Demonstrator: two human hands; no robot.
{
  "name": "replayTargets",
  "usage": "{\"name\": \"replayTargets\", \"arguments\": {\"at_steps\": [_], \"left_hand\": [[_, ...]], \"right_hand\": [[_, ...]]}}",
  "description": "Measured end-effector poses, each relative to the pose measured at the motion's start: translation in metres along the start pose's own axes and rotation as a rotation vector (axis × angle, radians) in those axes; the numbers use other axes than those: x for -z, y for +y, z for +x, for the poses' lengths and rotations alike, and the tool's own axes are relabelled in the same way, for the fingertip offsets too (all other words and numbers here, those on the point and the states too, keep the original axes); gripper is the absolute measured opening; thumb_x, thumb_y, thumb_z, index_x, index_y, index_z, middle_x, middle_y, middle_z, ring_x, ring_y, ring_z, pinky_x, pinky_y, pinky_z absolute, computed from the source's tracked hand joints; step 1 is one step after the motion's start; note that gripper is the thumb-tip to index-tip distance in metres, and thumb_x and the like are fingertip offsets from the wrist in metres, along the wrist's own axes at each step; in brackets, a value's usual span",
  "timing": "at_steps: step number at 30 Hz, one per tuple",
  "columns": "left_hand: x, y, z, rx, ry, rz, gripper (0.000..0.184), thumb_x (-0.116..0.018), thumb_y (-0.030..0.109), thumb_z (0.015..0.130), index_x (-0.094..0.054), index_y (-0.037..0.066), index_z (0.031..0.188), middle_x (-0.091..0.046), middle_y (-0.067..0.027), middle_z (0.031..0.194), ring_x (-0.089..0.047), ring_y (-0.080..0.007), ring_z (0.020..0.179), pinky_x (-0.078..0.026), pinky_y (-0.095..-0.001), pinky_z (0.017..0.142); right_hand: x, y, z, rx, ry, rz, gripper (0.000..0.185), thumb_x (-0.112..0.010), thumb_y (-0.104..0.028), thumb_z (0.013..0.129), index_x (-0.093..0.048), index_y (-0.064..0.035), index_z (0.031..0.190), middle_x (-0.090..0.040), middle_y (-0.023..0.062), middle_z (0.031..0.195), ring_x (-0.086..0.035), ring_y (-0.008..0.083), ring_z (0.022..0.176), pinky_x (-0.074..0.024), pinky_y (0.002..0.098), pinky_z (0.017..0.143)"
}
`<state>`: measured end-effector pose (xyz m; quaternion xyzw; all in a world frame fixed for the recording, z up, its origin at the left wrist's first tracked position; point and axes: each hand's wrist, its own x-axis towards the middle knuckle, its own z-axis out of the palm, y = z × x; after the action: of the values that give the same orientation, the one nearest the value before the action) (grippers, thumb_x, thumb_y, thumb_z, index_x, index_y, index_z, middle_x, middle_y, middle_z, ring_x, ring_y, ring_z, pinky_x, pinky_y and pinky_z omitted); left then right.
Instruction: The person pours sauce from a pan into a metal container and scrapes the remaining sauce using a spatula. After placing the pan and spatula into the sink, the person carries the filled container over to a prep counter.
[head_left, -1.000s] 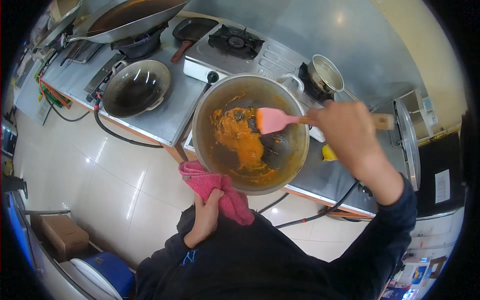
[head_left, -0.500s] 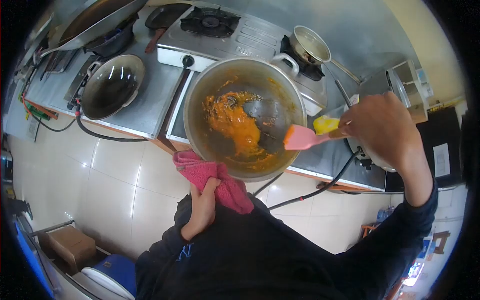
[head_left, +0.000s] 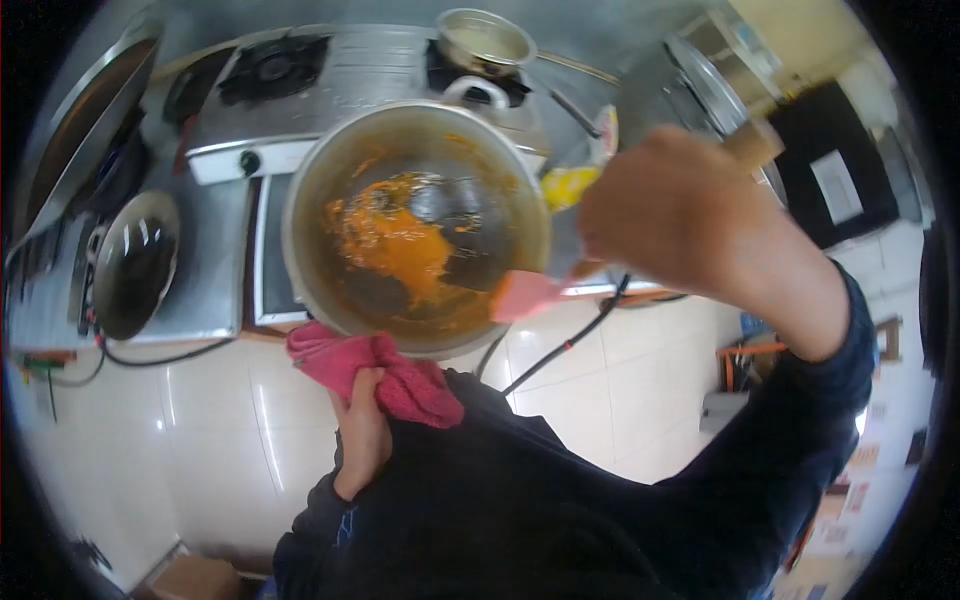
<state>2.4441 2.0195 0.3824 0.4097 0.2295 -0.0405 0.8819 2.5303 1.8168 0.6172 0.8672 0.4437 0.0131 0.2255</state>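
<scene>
My left hand (head_left: 366,430) is closed on a folded pink cloth (head_left: 415,385), which lies against the near-left rim of a large metal pot (head_left: 297,235). Orange sauce (head_left: 400,245) is spread over the pot's bottom, with smears up the wall. Closed around a wooden handle, my right hand (head_left: 680,205) holds a pink spatula (head_left: 528,296). Its blade, with orange sauce on the tip, is at the pot's near-right rim; whether it touches the rim I cannot tell. Some motion blur covers the right hand.
Behind the pot stands a gas stove (head_left: 370,65) with a small saucepan (head_left: 487,40) on its right burner. A wok (head_left: 138,265) sits at the left. A yellow packet (head_left: 568,186) lies right of the pot. A black hose (head_left: 570,345) hangs below the counter.
My view has turned to the right, so the scene sits further left. The spatula blade has shifted slightly toward my body along the pot's rim. Both hands keep their holds.
</scene>
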Motion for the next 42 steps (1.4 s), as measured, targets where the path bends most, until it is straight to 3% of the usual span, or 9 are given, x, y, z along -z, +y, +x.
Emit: {"name": "replayTargets", "arguments": {"at_steps": [2, 7, 13, 19, 25, 29, 32, 36, 42], "left_hand": [[-0.004, 0.000, 0.001, -0.009, 0.007, 0.020, 0.037, -0.049, 0.001, 0.074, -0.041, 0.001, 0.109, -0.049, -0.0086, 0.102, -0.049, -0.0185, 0.093, -0.040, -0.0298, 0.082], [-0.004, -0.004, 0.006, 0.049, -0.094, 0.048, 0.034, -0.049, 0.001, 0.074, -0.041, 0.002, 0.107, -0.049, -0.0075, 0.099, -0.049, -0.0182, 0.092, -0.040, -0.0300, 0.083], [-0.005, -0.013, 0.007, 0.052, -0.081, 0.049, 0.032, -0.049, 0.000, 0.074, -0.042, 0.002, 0.106, -0.049, -0.0069, 0.097, -0.049, -0.0169, 0.090, -0.041, -0.0298, 0.081], [-0.004, -0.012, 0.004, 0.090, -0.074, 0.058, 0.030, -0.050, -0.001, 0.075, -0.043, 0.002, 0.104, -0.051, -0.0066, 0.095, -0.050, -0.0163, 0.088, -0.042, -0.0299, 0.079], [-0.008, -0.013, -0.004, 0.062, -0.075, 0.055, 0.029, -0.050, -0.001, 0.076, -0.043, 0.002, 0.104, -0.052, -0.0064, 0.093, -0.051, -0.0157, 0.086, -0.043, -0.0290, 0.078], [-0.002, -0.013, 0.000, 0.081, -0.098, 0.080, 0.029, -0.050, -0.001, 0.076, -0.043, 0.002, 0.104, -0.052, -0.0067, 0.094, -0.051, -0.0161, 0.086, -0.043, -0.0295, 0.078], [0.002, -0.011, -0.002, 0.091, -0.101, 0.080, 0.030, -0.050, -0.001, 0.076, -0.043, 0.002, 0.105, -0.052, -0.0068, 0.094, -0.051, -0.0164, 0.087, -0.042, -0.0299, 0.079], [0.000, -0.007, -0.004, 0.106, -0.073, 0.054, 0.032, -0.050, -0.001, 0.076, -0.042, 0.002, 0.107, -0.051, -0.0072, 0.097, -0.051, -0.0169, 0.089, -0.042, -0.0303, 0.080], [0.004, -0.007, -0.002, 0.074, -0.116, 0.080, 0.035, -0.049, -0.001, 0.076, -0.040, 0.002, 0.110, -0.051, -0.0079, 0.100, -0.051, -0.0173, 0.091, -0.042, -0.0306, 0.080]], "right_hand": [[0.001, -0.013, 0.025, -0.071, -0.531, -0.080, 0.005, -0.058, -0.012, 0.067, -0.062, -0.0097, 0.065, -0.061, 0.0038, 0.066, -0.061, 0.0199, 0.068, -0.0464, 0.0298, 0.058], [-0.034, -0.008, 0.017, -0.154, -0.338, 0.049, 0.013, -0.051, -0.020, 0.075, -0.060, -0.0111, 0.075, -0.060, 0.0042, 0.070, -0.060, 0.0204, 0.068, -0.0448, 0.0319, 0.059], [0.004, -0.012, 0.006, -0.359, -0.808, 0.087, 0.018, -0.048, -0.025, 0.079, -0.061, -0.0127, 0.080, -0.060, 0.0044, 0.074, -0.058, 0.0223, 0.074, -0.0435, 0.0357, 0.066], [-0.046, -0.009, 0.027, -0.337, -0.539, 0.335, 0.021, -0.045, -0.029, 0.082, -0.062, -0.0177, 0.087, -0.061, 0.0044, 0.080, -0.058, 0.0222, 0.081, -0.0432, 0.0348, 0.072], [-0.009, -0.004, -0.008, -0.240, -0.614, 0.275, 0.017, -0.051, -0.021, 0.079, -0.062, -0.0140, 0.090, -0.062, 0.0027, 0.085, -0.059, 0.0238, 0.082, -0.0460, 0.0381, 0.068], [-0.038, -0.022, 0.018, -0.241, -0.611, 0.342, 0.027, -0.039, -0.034, 0.086, -0.059, -0.0168, 0.093, -0.059, 0.0063, 0.075, -0.057, 0.0240, 0.084, -0.0426, 0.0389, 0.073], [-0.051, -0.011, 0.026, -0.278, -0.311, 0.564, 0.021, -0.046, -0.024, 0.083, -0.060, -0.0096, 0.084, -0.060, 0.0092, 0.077, -0.059, 0.0270, 0.077, -0.0446, 0.0408, 0.065], [-0.012, -0.007, 0.007, -0.324, -0.690, 0.477, 0.028, -0.044, -0.033, 0.085, -0.060, -0.0110, 0.085, -0.059, 0.0093, 0.074, -0.057, 0.0289, 0.077, -0.0435, 0.0405, 0.068], [-0.035, -0.028, 0.017, -0.320, -0.606, 0.657, 0.030, -0.042, -0.033, 0.085, -0.061, -0.0092, 0.087, -0.060, 0.0108, 0.076, -0.057, 0.0298, 0.076, -0.0427, 0.0408, 0.068]]}}
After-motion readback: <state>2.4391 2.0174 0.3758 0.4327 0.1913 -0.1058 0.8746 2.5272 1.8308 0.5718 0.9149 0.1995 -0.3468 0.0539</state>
